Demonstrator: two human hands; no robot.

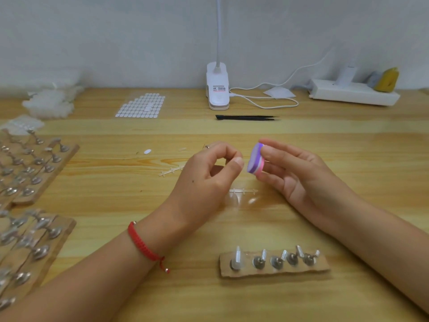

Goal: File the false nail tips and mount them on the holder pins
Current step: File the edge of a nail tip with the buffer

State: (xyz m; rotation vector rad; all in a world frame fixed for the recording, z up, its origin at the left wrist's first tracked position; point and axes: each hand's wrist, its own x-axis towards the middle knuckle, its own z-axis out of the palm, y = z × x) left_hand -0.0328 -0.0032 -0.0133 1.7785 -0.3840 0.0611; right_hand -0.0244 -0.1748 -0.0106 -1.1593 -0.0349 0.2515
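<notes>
**Two hands up mid-table, file block in the right one**

Over on the far left, holder boards (34, 173) packed with rows of pins lie on the wooden table (348, 159). There's a blurry whitish heap (48, 103) behind them. A sheet of white oval stickers (141, 105) sits a bit further right, toward the back.

The person's left forearm comes in from the bottom left corner, with a red cord bracelet (145, 246) on the wrist. The left hand (206, 180) is held over the table with its back toward the camera. Thumb and forefinger are curled into a ring and their ends meet. Can't tell if a clear nail tip is pinched in there, it's way too small to make out.

Just beside that pinch is the file block (255, 162), a purple, white and pink oval tilted up on edge. The right hand (299, 180) grips it with fingertips on the top end and thumb on the bottom end, palm turned toward the left hand. That forearm runs off to the bottom right.

Below the hands, a thin clear plastic strip (171, 170) and a couple of loose clear tips (232, 201) lie on the wood. Nearer the front, a cardboard holder strip (274, 263) has five pins, each with a clear piece on it, and the leftmost piece is the biggest. At the back are black tweezers (246, 117), a white clip lamp (217, 89) and, far right, a power strip (352, 92).
</notes>
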